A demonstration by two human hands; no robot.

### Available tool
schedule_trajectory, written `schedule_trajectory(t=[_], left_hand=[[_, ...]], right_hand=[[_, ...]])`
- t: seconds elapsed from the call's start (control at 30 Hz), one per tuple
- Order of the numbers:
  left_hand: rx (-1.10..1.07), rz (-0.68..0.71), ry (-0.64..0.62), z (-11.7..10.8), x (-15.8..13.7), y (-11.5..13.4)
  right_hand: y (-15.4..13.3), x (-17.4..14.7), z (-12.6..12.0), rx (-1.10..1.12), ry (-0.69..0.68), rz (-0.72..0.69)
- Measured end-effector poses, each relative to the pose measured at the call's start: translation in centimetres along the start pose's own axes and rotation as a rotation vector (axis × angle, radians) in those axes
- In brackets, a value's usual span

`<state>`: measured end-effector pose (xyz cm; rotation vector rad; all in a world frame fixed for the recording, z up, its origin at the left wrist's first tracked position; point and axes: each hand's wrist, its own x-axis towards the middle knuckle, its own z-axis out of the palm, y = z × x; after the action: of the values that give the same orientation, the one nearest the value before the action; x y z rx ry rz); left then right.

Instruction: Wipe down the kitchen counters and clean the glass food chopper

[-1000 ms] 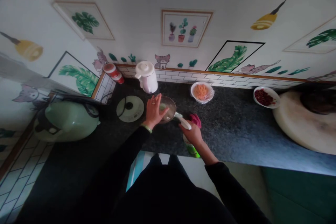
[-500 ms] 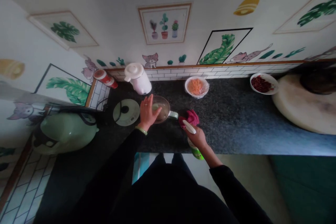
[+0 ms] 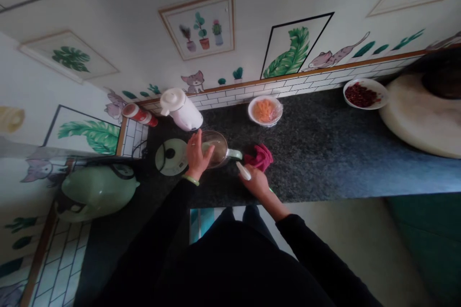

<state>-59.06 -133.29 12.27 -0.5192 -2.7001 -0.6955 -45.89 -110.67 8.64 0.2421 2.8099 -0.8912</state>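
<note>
A clear glass jug (image 3: 219, 145) with a pale green handle stands on the dark counter. My left hand (image 3: 197, 156) is at its left side, fingers stretched and thumb apart; whether the palm presses on the glass I cannot tell. In my right hand (image 3: 257, 182) is a spray bottle (image 3: 244, 171), its white head pointing up and left toward the jug. My fingers hide most of the bottle's body. Just above that hand lies a crumpled dark pink cloth (image 3: 261, 157). A round pale green base (image 3: 169, 158) with a black centre sits left of my left hand.
A white kettle (image 3: 182, 110) stands behind the jug, beside a red canister (image 3: 139, 114). A green appliance (image 3: 99, 187) is at the left. Toward the back are a bowl of orange shreds (image 3: 264, 111) and a bowl of dark red pieces (image 3: 363, 94), near a large round board (image 3: 421, 115).
My right hand has moved left with the spray bottle, closer to the jug's handle, and its green body has gone mostly out of sight. My left hand keeps its place beside the jug. The view has tilted.
</note>
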Motion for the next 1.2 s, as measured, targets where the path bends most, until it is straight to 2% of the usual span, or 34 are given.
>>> schedule_trajectory(t=[0.17,0.37,0.47,0.57,0.73,0.87,0.97,1.03,1.13,1.2], left_hand=[[-0.020,0.001,0.003,0.1,0.1,-0.2],[-0.021,-0.042,0.029,0.2,0.1,0.7],[-0.010,-0.084,0.057,0.6,0.0,1.4],[-0.014,-0.132,0.090,1.0,-0.1,2.1],[-0.022,-0.257,0.133,1.8,-0.1,3.7],[-0.021,-0.361,0.140,2.5,0.1,5.0],[-0.023,-0.383,0.131,2.6,0.2,5.0],[-0.028,-0.353,0.111,2.3,0.2,4.6],[-0.032,-0.258,0.065,1.5,0.4,3.4],[-0.022,-0.198,0.036,1.1,0.7,2.7]], right_hand=[[-0.5,0.2,-0.9,-0.060,-0.082,0.038],[-1.8,-0.6,-0.7,0.020,-0.067,-0.181],[-2.2,-0.8,-0.3,-0.021,-0.073,-0.112],[-1.9,-0.9,-0.3,0.009,-0.047,-0.086],[-1.1,-1.0,-0.4,0.157,0.054,-0.229],[-0.9,-0.6,-0.5,0.214,0.071,-0.181],[0.1,-0.8,-2.0,0.382,0.098,-0.217],[1.6,-1.2,-3.9,0.536,0.152,-0.252],[5.1,-1.6,-7.8,0.718,0.268,-0.188],[7.8,-1.4,-10.2,0.748,0.344,-0.140]])
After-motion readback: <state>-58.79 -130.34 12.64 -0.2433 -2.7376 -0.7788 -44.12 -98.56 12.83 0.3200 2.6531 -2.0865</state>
